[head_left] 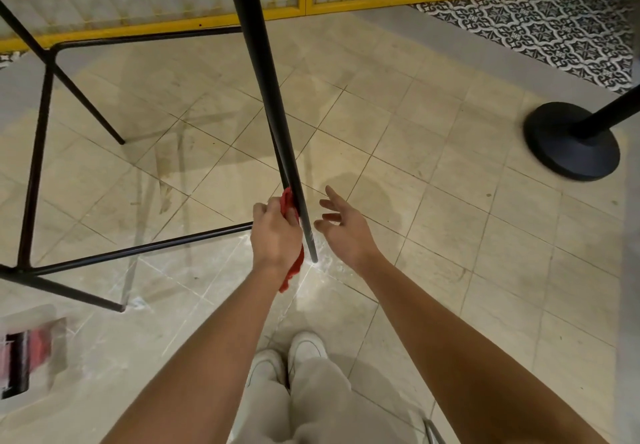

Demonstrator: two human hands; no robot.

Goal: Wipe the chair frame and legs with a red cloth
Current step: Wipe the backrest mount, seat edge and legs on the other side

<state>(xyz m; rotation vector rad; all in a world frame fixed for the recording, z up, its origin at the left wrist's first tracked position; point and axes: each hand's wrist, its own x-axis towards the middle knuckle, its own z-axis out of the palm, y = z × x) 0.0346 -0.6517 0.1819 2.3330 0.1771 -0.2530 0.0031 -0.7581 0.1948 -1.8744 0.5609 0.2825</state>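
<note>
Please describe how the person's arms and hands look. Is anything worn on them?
The left hand and the right hand wear no gloves, and no ring, watch or bracelet shows on them. The left forearm and the right forearm are uncovered as well: no sleeve is in view down to the picture's lower edge.

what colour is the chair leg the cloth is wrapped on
Black, clearest in the head view: the chair leg under the red cloth.

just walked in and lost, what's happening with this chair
A person is wiping a black chair leg with a red cloth. Their left hand holds the cloth against the leg low down, near its foot on the tiled floor. The right hand hovers open just beside the leg.
</note>
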